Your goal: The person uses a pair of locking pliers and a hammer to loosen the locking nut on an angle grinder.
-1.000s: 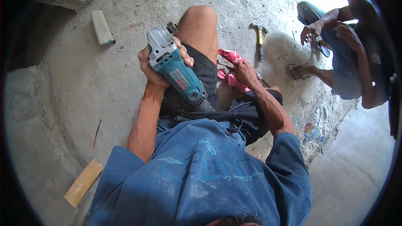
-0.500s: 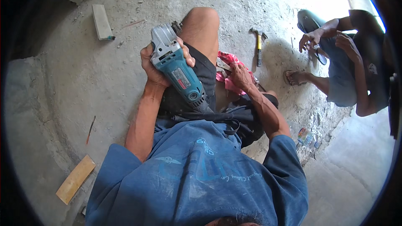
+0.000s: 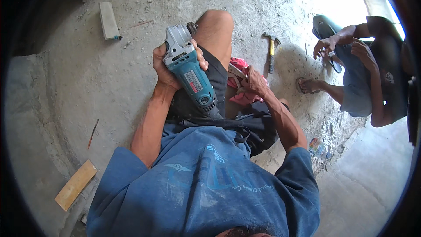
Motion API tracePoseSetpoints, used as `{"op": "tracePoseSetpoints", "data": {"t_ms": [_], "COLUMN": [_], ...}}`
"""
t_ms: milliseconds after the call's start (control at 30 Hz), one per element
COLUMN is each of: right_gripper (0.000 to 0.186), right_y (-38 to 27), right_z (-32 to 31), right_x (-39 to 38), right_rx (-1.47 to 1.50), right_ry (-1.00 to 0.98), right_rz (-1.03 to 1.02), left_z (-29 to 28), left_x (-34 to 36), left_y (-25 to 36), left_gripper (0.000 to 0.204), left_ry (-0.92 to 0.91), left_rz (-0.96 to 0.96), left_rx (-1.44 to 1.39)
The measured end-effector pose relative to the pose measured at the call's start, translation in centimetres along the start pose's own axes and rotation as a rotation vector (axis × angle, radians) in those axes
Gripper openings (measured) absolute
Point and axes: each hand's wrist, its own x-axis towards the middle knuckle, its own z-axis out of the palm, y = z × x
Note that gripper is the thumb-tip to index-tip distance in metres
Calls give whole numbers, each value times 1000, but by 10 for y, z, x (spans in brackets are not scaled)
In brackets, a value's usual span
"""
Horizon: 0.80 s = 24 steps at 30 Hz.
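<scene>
I recorded the teal power tool slanting over the left thigh; the left hand had its fingers wrapped around the front end. I noted pink cloth beside that thigh. There the right hand bent its fingers at a flat metal piece; whether gripping, I could not tell.

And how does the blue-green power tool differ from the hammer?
The power tool is thick, blue-green and grey; the hammer is slim, with a yellow and black handle. The power tool is held in the left grip; the hammer lies on the floor. Both are tools.
</scene>
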Motion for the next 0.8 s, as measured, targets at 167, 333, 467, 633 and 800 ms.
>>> {"op": "tracePoseSetpoints", "data": {"t_ms": [167, 333, 467, 633, 800], "right_gripper": [57, 51, 37, 30, 43], "right_y": [-9, -29, -33, -4, -42], "right_z": [-14, -57, -79, -93, -85], "right_x": [-17, -53, -71, -73, -99], "right_rx": [90, 80, 194, 1514, 1734], "right_ry": [51, 356, 671, 511, 581], "right_rz": [-74, -64, -29, 200, 108], "left_z": [-2, 0, -2, -1, -2], "left_x": [2, 3, -2, 7, 6], "left_y": [0, 0, 2, -1, 0], "left_gripper": [76, 75, 77, 77, 74], "left_ry": [9, 8, 57, -28, -23], "left_rz": [-6, -8, 2, 0, 11], "left_rx": [52, 56, 38, 89, 78]}}
